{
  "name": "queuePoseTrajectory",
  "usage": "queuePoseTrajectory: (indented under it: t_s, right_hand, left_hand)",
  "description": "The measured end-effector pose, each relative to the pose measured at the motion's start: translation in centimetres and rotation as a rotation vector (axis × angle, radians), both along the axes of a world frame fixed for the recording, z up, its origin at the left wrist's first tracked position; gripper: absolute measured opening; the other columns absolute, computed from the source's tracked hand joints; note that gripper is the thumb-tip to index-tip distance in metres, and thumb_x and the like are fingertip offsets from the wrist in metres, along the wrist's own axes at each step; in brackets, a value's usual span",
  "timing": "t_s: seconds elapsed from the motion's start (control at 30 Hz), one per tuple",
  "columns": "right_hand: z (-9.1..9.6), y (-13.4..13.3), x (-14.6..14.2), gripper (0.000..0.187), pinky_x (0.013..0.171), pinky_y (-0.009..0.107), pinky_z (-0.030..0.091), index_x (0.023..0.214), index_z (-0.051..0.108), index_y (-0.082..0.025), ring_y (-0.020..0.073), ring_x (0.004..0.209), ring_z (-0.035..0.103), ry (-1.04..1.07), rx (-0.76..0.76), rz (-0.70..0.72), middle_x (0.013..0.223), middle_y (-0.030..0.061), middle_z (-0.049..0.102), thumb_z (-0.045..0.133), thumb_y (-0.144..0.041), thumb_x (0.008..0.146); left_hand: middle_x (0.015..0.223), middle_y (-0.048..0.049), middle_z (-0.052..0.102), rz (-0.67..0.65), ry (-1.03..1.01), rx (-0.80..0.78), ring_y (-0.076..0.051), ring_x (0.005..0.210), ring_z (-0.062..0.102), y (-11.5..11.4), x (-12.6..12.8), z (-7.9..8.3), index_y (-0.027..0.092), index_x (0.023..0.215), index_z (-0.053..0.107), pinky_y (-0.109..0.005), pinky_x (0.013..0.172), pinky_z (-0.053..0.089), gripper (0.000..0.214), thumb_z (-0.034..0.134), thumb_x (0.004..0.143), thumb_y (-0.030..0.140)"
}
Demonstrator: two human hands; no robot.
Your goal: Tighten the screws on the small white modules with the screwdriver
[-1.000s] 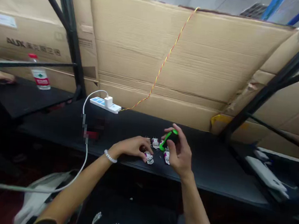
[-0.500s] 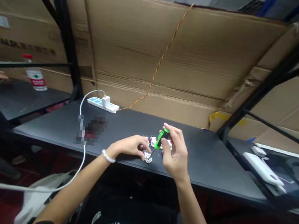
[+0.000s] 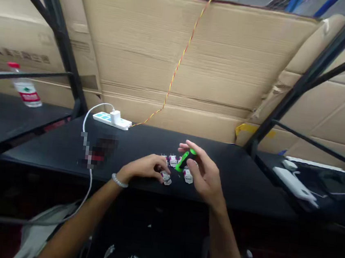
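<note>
Lying near the screwdriver [image 3: 183,162]: white parts [image 3: 188,176], power strip [image 3: 100,116] farther back.

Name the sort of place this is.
Probably a workshop or small assembly bench: the right hand holds a screwdriver, small white parts lie on the black table, and a power strip sits behind.
</note>
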State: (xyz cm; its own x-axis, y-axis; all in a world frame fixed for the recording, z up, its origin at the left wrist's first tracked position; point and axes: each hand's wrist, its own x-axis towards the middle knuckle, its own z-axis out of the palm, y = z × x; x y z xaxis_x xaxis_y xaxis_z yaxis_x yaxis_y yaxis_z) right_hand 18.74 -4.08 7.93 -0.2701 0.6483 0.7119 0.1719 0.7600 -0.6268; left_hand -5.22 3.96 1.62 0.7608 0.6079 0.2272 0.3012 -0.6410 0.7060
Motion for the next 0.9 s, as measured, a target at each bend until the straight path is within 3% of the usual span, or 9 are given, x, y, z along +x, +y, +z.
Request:
queuePoseTrajectory:
  t_s: [0.07, 0.13, 0.2, 0.37, 0.53, 0.7, 0.9]
  right_hand:
    - [0.2, -0.1, 0.0, 0.044, 0.107, 0.047, 0.059, 0.148, 0.065, -0.033, 0.0259, 0.122, 0.069, -0.019, 0.088, -0.134, 0.14, 0.0113, 0.064, 0.066, -0.03, 0.104]
    - [0.0, 0.2, -0.4, 0.047, 0.098, 0.043, 0.062, 0.139, 0.073, -0.031, 0.0232, 0.107, 0.068, 0.023, 0.173, -0.29, 0.124, 0.0089, 0.06, 0.081, -0.034, 0.093]
    - [-0.3, 0.5, -1.0, 0.041, 0.089, 0.038, 0.062, 0.137, 0.074, -0.031, 0.0196, 0.095, 0.066, 0.075, 0.2, -0.353, 0.112, 0.0061, 0.058, 0.078, -0.031, 0.096]
    - [-0.5, 0.6, -1.4, 0.043, 0.103, 0.044, 0.058, 0.147, 0.064, -0.03, 0.025, 0.12, 0.068, 0.033, 0.188, -0.236, 0.131, 0.0104, 0.066, 0.046, -0.023, 0.109]
    - [-0.3, 0.5, -1.3, 0.031, 0.085, 0.038, 0.06, 0.127, 0.074, -0.027, 0.0208, 0.094, 0.066, 0.07, 0.241, -0.382, 0.113, 0.0068, 0.06, 0.076, -0.031, 0.096]
    - [0.0, 0.4, -1.2, 0.045, 0.105, 0.044, 0.057, 0.151, 0.058, -0.029, 0.0239, 0.121, 0.068, -0.018, 0.183, -0.222, 0.132, 0.0104, 0.067, 0.047, -0.019, 0.108]
    - [0.0, 0.5, -0.9, 0.035, 0.088, 0.04, 0.062, 0.13, 0.073, -0.026, 0.0217, 0.096, 0.066, 0.015, 0.234, -0.387, 0.112, 0.0068, 0.059, 0.076, -0.029, 0.096]
  left_hand:
    - [0.111, -0.0062, 0.079, 0.0, -0.01, -0.015, -0.025, 0.103, 0.071, 0.0, 0.0, 0.0, 0.023, 0.111, 0.087, -0.032, 0.093, 0.052, 0.032, 0.095, 0.081, 0.033]
    - [0.111, -0.0061, 0.079, -0.005, -0.022, -0.027, -0.024, 0.103, 0.071, 0.0, 0.0, 0.0, 0.023, 0.109, 0.087, -0.031, 0.093, 0.052, 0.031, 0.096, 0.081, 0.032]
    - [0.109, -0.0058, 0.079, -0.009, -0.021, -0.027, -0.023, 0.1, 0.071, 0.0, 0.1, 0.0, 0.022, 0.109, 0.087, -0.031, 0.09, 0.052, 0.031, 0.096, 0.081, 0.031]
    - [0.106, -0.0052, 0.078, -0.002, 0.008, -0.004, -0.023, 0.096, 0.07, 0.0, 0.0, 0.0, 0.023, 0.108, 0.087, -0.03, 0.088, 0.052, 0.03, 0.095, 0.082, 0.034]
    - [0.109, -0.0055, 0.078, -0.002, -0.005, -0.023, -0.023, 0.098, 0.069, -0.1, 0.0, 0.1, 0.023, 0.109, 0.086, -0.03, 0.088, 0.052, 0.03, 0.095, 0.082, 0.034]
    - [0.105, -0.0046, 0.077, 0.0, 0.018, -0.016, -0.021, 0.093, 0.067, 0.0, 0.0, 0.1, 0.023, 0.108, 0.087, -0.029, 0.085, 0.05, 0.03, 0.096, 0.081, 0.031]
    - [0.111, -0.0048, 0.077, 0.001, -0.006, -0.02, -0.023, 0.1, 0.069, 0.1, -0.1, -0.1, 0.024, 0.11, 0.087, -0.031, 0.091, 0.051, 0.032, 0.096, 0.081, 0.033]
